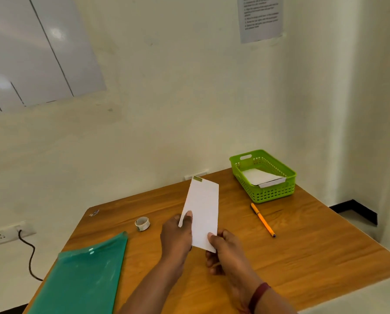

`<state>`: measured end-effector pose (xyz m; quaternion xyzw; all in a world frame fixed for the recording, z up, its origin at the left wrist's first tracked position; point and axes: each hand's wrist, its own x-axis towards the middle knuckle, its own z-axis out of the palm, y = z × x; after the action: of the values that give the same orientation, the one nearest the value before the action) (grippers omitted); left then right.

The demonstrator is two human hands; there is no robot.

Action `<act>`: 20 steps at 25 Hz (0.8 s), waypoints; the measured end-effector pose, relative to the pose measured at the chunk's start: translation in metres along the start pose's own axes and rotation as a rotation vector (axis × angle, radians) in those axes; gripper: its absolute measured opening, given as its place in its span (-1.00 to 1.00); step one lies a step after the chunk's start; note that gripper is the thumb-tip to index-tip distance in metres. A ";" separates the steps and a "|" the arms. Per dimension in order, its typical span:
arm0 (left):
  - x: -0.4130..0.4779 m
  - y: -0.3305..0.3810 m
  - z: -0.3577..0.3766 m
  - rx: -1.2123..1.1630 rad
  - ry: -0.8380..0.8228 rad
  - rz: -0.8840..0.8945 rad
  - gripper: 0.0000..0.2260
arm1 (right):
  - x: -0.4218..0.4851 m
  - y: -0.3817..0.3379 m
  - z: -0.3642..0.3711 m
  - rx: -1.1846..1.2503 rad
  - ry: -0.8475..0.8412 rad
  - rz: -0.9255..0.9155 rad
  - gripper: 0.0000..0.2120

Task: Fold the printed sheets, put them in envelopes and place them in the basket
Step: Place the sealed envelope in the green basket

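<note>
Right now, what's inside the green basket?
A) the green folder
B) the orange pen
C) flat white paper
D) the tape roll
C: flat white paper lies in the green basket; the orange pen, tape roll and green folder lie on the table outside it.

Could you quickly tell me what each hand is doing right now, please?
Left hand: pinches the left edge of the white envelope.
Right hand: pinches its lower right corner.
</note>
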<state>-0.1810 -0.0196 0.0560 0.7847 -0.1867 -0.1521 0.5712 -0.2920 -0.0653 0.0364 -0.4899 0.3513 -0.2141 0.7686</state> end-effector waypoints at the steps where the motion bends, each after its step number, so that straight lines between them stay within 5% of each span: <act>1: -0.005 0.007 0.009 0.011 -0.007 0.069 -0.77 | -0.001 -0.011 -0.007 -0.057 0.040 -0.070 -0.84; 4: -0.006 0.029 0.028 -0.077 -0.190 0.134 -0.77 | 0.002 -0.050 -0.039 -0.245 0.140 -0.252 -0.85; 9: 0.013 0.063 0.060 -0.255 -0.508 -0.070 -0.69 | 0.026 -0.106 -0.100 -0.537 0.250 -0.416 -0.87; 20: 0.092 0.079 0.182 -0.341 -0.389 -0.111 -0.61 | 0.128 -0.165 -0.167 -0.836 0.549 -0.435 -0.78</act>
<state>-0.1913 -0.2376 0.0740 0.6423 -0.2213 -0.3605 0.6392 -0.3302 -0.3227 0.0975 -0.7413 0.4847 -0.3302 0.3263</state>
